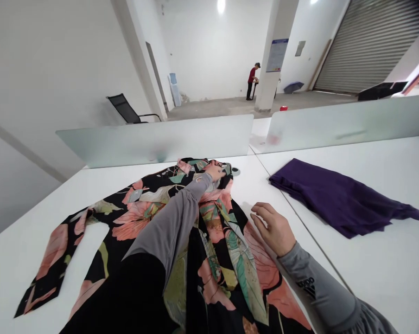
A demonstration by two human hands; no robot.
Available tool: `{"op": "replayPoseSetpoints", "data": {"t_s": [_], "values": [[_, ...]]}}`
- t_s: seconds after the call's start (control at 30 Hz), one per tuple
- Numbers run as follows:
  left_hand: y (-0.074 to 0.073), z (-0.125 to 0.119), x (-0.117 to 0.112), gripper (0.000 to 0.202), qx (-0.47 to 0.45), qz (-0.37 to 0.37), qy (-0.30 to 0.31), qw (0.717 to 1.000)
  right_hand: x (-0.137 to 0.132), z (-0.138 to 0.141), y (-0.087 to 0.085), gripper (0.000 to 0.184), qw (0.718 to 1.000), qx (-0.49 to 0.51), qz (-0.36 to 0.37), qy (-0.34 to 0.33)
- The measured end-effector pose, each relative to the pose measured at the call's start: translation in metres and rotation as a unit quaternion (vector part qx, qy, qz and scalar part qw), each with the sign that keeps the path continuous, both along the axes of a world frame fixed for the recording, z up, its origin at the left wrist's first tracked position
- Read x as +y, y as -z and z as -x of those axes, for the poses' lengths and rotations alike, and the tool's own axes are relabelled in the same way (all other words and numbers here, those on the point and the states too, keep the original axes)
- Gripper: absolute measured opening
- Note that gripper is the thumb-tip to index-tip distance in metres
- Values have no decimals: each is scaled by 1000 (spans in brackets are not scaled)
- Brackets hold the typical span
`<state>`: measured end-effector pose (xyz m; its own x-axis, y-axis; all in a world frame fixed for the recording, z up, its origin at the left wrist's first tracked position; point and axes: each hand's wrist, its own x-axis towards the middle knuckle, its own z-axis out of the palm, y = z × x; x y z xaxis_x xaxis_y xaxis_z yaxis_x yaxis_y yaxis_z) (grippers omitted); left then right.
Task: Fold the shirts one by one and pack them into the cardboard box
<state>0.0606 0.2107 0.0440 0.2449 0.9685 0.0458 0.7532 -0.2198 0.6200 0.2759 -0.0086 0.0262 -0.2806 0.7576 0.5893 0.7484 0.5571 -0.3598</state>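
A long-sleeved floral garment (129, 220), black with pink and green print, lies spread on the white table, its collar at the far end. One sleeve stretches out to the left, and loose strips of fabric run down its front. At the collar, my left hand (214, 172) has its fingers bent onto the fabric; the fingertips are partly hidden. My right hand (275, 228) hovers by the garment's right side, fingers apart and slightly curled, holding nothing. Whether it touches the cloth is hard to tell.
A folded purple cloth (338, 195) lies on the table to the right. Frosted divider panels (168, 139) stand along the far edge. Beyond them are a black chair (124, 107), a pillar (274, 51) and a person (251, 81) in a red top.
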Motion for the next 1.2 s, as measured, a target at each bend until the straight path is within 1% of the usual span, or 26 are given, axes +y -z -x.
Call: {"op": "replayPoseSetpoints", "data": {"t_s": [0.07,0.13,0.23,0.27,0.33,0.43,0.47,0.53,0.6,0.63,0.67,0.73,0.8,0.9,0.97,1.03,1.13,1.2], "values": [[-6,-6,8,24,-13,-18,-19,1000,-5,-1,-8,24,1000,2,-9,-3],[-9,-14,13,25,-22,-42,-39,998,-9,-2,-13,25,1000,3,-24,-2],[-4,-23,14,13,-6,-69,-68,995,-12,-3,-14,25,999,-6,-36,14],[-1,-24,12,10,4,-75,-76,994,-11,-4,-14,25,999,-11,-34,22],[6,-22,2,14,21,-93,-93,991,-10,-6,-13,25,999,-17,-25,40],[13,-11,-26,23,35,-124,-106,986,-7,-10,-12,25,998,-14,-14,67],[14,-5,-38,24,48,-136,-92,985,-6,-11,-12,25,997,-11,-11,81],[15,6,-64,28,101,-164,-24,981,-4,-13,-12,25,994,-14,-3,111],[14,14,-88,33,174,-204,58,962,-1,-13,-11,26,990,-28,10,134],[14,17,-97,35,208,-222,82,949,0,-12,-9,25,989,-37,19,141],[13,18,-104,35,236,-234,90,939,2,-12,-7,25,988,-46,29,144],[10,18,-112,31,289,-242,79,923,6,-11,-2,23,985,-63,48,152],[5,17,-114,27,330,-236,60,912,10,-12,5,23,983,-76,63,152],[-3,23,-115,29,347,-256,15,902,15,-18,10,22,983,-85,77,146],[-8,35,-118,33,346,-290,-29,892,17,-22,11,22,982,-82,74,152],[-11,52,-122,34,361,-305,-49,880,18,-24,11,22,982,-75,66,162],[-12,74,-128,34,404,-270,-41,873,19,-24,11,23,982,-68,56,168],[-14,79,-136,35,410,-261,-57,872,19,-24,12,22,982,-66,56,165]]}}
